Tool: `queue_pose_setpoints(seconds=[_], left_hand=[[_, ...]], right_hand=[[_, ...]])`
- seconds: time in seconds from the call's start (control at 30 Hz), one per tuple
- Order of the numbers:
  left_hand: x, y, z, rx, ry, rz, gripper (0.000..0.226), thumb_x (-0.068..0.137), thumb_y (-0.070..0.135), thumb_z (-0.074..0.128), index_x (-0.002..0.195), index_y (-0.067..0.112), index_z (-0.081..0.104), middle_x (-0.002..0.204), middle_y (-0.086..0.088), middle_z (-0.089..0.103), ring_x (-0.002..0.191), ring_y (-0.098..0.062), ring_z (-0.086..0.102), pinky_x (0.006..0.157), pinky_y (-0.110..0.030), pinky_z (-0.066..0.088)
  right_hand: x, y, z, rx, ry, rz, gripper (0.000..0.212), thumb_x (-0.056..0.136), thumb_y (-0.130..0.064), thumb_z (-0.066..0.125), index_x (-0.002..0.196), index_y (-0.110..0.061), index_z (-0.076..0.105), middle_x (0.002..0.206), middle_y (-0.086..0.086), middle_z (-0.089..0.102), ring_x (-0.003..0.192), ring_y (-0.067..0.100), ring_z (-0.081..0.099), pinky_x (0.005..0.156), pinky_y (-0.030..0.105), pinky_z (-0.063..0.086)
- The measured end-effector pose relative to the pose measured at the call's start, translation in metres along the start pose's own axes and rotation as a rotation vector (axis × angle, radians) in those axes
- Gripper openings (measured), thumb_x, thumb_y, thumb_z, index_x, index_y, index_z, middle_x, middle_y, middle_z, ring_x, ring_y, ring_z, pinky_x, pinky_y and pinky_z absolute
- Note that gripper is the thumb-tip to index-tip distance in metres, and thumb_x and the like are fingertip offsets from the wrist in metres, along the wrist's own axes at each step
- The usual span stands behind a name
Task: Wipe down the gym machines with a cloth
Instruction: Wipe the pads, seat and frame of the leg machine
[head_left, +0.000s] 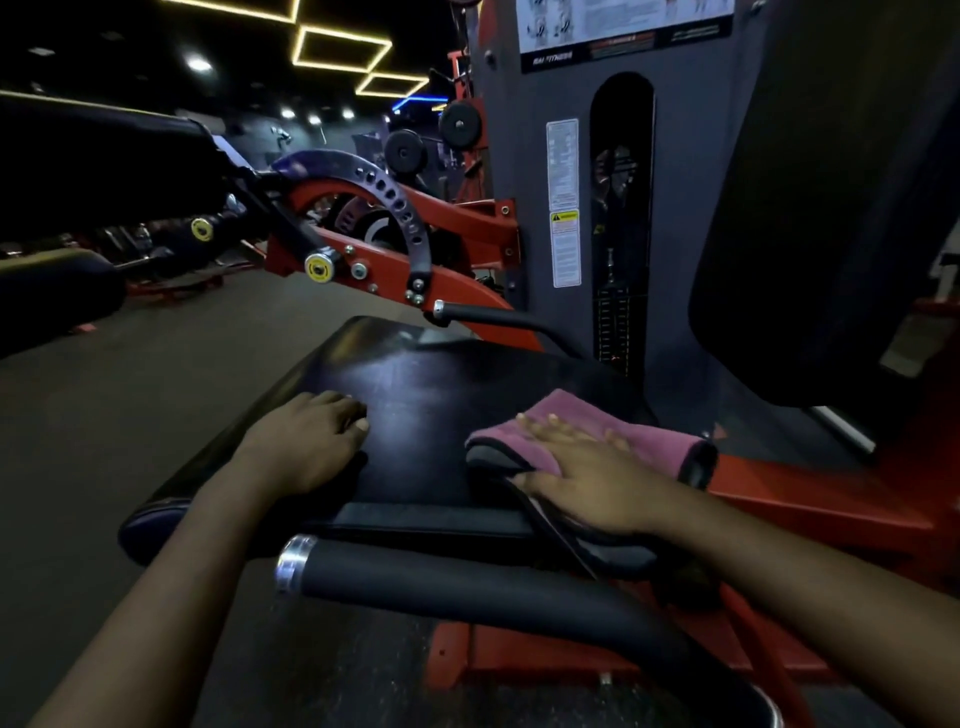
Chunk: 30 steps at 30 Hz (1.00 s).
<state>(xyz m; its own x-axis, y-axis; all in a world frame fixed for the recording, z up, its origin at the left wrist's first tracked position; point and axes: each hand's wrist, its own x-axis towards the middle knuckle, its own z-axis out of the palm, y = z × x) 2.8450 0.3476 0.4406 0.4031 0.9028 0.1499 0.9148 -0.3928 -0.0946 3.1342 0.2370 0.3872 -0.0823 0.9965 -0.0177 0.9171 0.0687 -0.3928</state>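
I keep my right hand (587, 483) flat, fingers spread, pressing the folded pink cloth with dark border (654, 441) at the right edge of the black padded machine seat (426, 395). My left hand (306, 447) rests near the seat's left edge, fingers loosely bent, holding nothing. The hands are well apart.

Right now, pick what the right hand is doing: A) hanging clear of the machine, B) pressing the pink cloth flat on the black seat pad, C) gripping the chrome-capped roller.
B: the right hand lies with straight fingers on the pink cloth, spread over the black seat pad.
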Motion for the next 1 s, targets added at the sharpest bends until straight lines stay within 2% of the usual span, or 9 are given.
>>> queue_pose_setpoints(seconds=[0.17,0.27,0.37,0.47,0.57,0.73,0.83,0.9,1.0], left_hand=[[0.009,0.008,-0.016,-0.002,-0.171,-0.022,0.042,0.108,0.037,0.035,0.135,0.017,0.059,0.149,-0.007,0.050,0.135,-0.026,0.048,0.111,-0.034,0.035],[0.015,0.015,-0.022,-0.068,-0.274,-0.019,0.034,0.106,0.033,0.038,0.121,0.016,0.064,0.139,-0.010,0.058,0.123,-0.027,0.055,0.106,-0.035,0.039],[0.021,0.040,-0.026,-0.086,-0.312,0.008,0.036,0.106,0.031,0.040,0.132,0.015,0.059,0.146,-0.012,0.053,0.129,-0.028,0.052,0.110,-0.037,0.038],[0.034,0.074,-0.023,-0.081,-0.323,0.055,0.042,0.107,0.027,0.039,0.143,0.011,0.050,0.154,-0.012,0.044,0.138,-0.028,0.045,0.115,-0.038,0.034],[0.050,0.095,-0.017,-0.070,-0.361,0.083,0.045,0.106,0.030,0.038,0.147,0.013,0.047,0.157,-0.010,0.040,0.141,-0.028,0.042,0.117,-0.041,0.032],[0.079,0.097,-0.003,0.026,-0.365,0.100,0.044,0.106,0.035,0.034,0.145,0.021,0.048,0.158,-0.010,0.036,0.143,-0.033,0.035,0.118,-0.043,0.028],[0.092,0.088,0.004,0.076,-0.378,0.117,0.036,0.104,0.035,0.034,0.132,0.027,0.056,0.149,-0.005,0.045,0.135,-0.035,0.038,0.114,-0.046,0.030],[0.103,0.080,0.005,0.098,-0.366,0.123,0.033,0.101,0.036,0.036,0.126,0.032,0.057,0.148,-0.005,0.048,0.133,-0.031,0.039,0.114,-0.049,0.029],[0.127,0.077,0.008,0.098,-0.324,0.114,0.045,0.103,0.038,0.034,0.144,0.027,0.049,0.158,-0.006,0.039,0.143,-0.029,0.033,0.118,-0.048,0.025]], right_hand=[[0.046,-0.015,-0.013,-0.043,0.033,0.061,0.064,0.106,-0.055,0.033,0.163,-0.033,0.013,0.171,-0.006,0.006,0.158,0.023,0.003,0.122,0.060,0.004],[0.080,-0.022,-0.016,-0.052,0.039,0.118,0.063,0.105,-0.056,0.027,0.163,-0.034,0.015,0.171,0.007,0.008,0.157,0.030,0.007,0.123,0.056,0.005],[0.063,-0.013,-0.013,-0.060,0.020,0.054,0.071,0.095,-0.069,0.027,0.161,-0.043,0.016,0.171,0.002,0.011,0.157,0.028,0.009,0.121,0.064,0.008],[0.005,0.012,-0.010,-0.052,0.035,0.014,0.064,0.104,-0.056,0.035,0.162,-0.038,0.016,0.170,-0.010,0.012,0.157,0.018,0.008,0.123,0.055,0.010],[-0.032,0.043,-0.001,-0.067,0.065,0.094,0.069,0.097,-0.068,0.028,0.161,-0.046,0.012,0.169,-0.019,0.006,0.158,0.014,0.004,0.123,0.060,0.011],[0.018,0.045,-0.010,-0.050,0.062,0.203,0.056,0.104,-0.057,0.030,0.156,-0.052,0.010,0.171,-0.009,0.002,0.158,0.022,0.000,0.120,0.068,0.008],[0.051,0.047,-0.020,-0.045,0.030,0.326,0.066,0.103,-0.061,0.028,0.162,-0.039,0.012,0.172,-0.004,-0.001,0.158,0.027,-0.003,0.116,0.073,0.005],[0.047,0.044,-0.020,-0.056,0.038,0.329,0.067,0.101,-0.066,0.023,0.161,-0.042,0.008,0.172,-0.002,-0.004,0.158,0.029,-0.007,0.115,0.076,0.000],[0.022,0.051,-0.003,-0.108,0.083,0.403,0.077,0.089,-0.085,0.008,0.158,-0.050,-0.002,0.171,-0.001,-0.013,0.155,0.037,-0.019,0.113,0.077,-0.010]])
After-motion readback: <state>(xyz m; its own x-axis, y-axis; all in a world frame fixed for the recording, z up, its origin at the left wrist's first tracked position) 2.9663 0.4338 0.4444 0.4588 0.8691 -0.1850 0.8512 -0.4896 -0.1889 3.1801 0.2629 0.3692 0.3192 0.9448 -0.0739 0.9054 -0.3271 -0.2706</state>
